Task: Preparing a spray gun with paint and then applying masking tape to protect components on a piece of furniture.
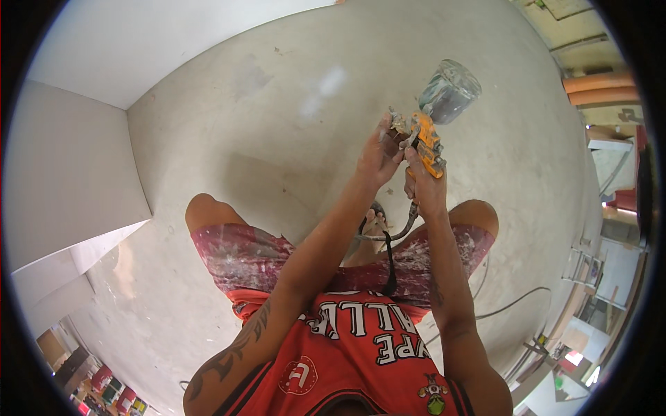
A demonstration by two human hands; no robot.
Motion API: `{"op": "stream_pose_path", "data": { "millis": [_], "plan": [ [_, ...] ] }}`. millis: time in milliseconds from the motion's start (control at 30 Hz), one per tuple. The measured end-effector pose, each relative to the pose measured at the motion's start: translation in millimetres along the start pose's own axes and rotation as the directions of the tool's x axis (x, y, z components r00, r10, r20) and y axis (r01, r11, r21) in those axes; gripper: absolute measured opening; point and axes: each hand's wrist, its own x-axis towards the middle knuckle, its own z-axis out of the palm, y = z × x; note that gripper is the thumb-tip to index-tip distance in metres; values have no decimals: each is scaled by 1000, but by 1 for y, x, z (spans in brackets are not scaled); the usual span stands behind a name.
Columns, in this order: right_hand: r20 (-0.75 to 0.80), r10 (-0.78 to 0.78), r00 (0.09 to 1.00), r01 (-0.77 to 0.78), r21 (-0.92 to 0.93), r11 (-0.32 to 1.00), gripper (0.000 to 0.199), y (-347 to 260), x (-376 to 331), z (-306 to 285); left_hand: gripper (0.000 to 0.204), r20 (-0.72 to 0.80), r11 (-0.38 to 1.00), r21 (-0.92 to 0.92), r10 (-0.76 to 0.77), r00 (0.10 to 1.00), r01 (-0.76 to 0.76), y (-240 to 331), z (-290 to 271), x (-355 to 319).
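An orange, paint-crusted spray gun [427, 142] is up in front of me, over the grey floor. My right hand [424, 182] is wrapped round its lower part, and a dark hose [411, 223] runs down from there. Close on its left, my left hand [378, 154] is closed with the fingertips on a small crusted part [397, 123]. Whether that part is joined to the gun I cannot tell. Just beyond the gun, apart from both hands, is a round cup [449, 96] with grey and green paint residue on its walls.
The grey floor [277, 132] has scattered stains. A pale wall or panel [69, 173] stands at left. A thin cable [517, 301] curves over the floor at right. Orange pipes [602, 89] and stacked boards and frames [614, 270] line the right side. Clutter [104, 381] lies at lower left.
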Motion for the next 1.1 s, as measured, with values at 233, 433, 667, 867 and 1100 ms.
{"op": "stream_pose_path", "data": {
  "millis": [233, 433, 667, 867, 1100],
  "plan": [
    [-7, 67, 998, -65, 144, 988, 17, -2, -3, 3, 37, 57, 990, 113, 73, 996, -79, 0, 10, -4],
    [11, 54, 998, -55, 230, 972, 15, -7, -6, 7, 41, 254, 996, -8, 84, 964, -84, 0, -9, -1],
    [2, 33, 999, -33, 237, 971, 16, -4, -5, 1, 43, 187, 997, -2, 78, 979, -79, 0, 12, -4],
    [7, 34, 999, -35, 221, 975, 20, -9, -10, 5, 46, 69, 993, -23, 119, 990, -118, 5, 19, 0],
    [35, -16, 999, 10, 175, 985, 23, -17, -12, 4, 42, 137, 978, -34, 209, 968, -206, 1, 29, -1]
  ]
}}
